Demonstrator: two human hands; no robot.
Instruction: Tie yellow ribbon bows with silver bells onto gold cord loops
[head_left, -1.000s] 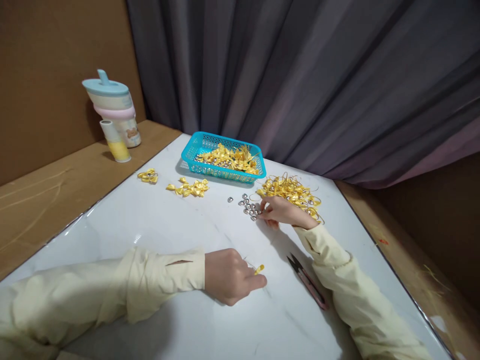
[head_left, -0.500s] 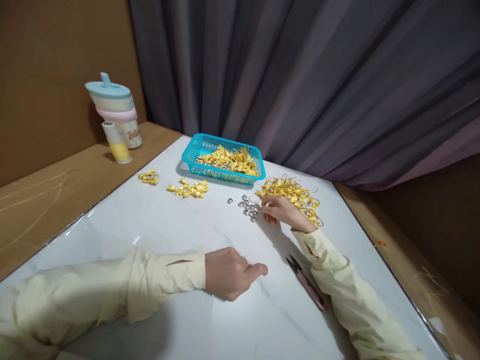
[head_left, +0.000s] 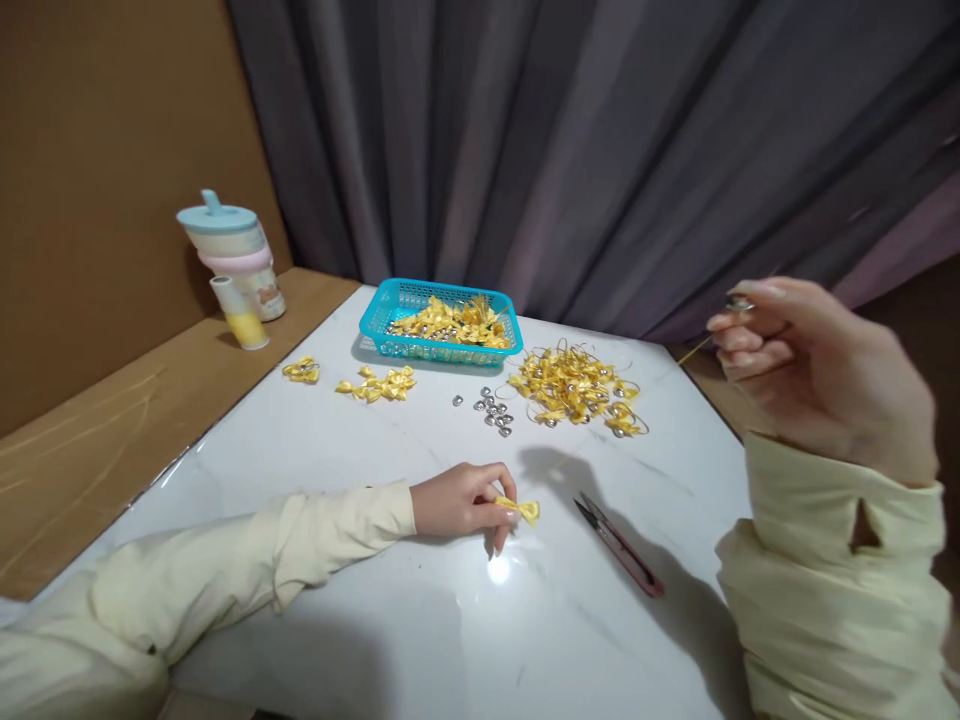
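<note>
My left hand rests low over the white table with a yellow ribbon bow pinched between thumb and fingers. On the right, my right hand is raised high, its thumb and forefinger closed on a small silver bead. A thin golden cord runs down and left from those fingers. Between the hands lie thread snips with pink handles, blades pointing away. Several loose silver beads lie beyond my left hand, beside a heap of corded yellow bows.
A blue plastic basket with yellow bows and silver pieces stands at the table's back. Left of the beads are loose bows and a small looped bundle. A lidded cup and yellow-white cylinder stand far left.
My right hand has risen from beside the beads and bow heap to the upper right, a silver bead now showing in it. My left hand has turned, and the yellow bow in it now shows.
</note>
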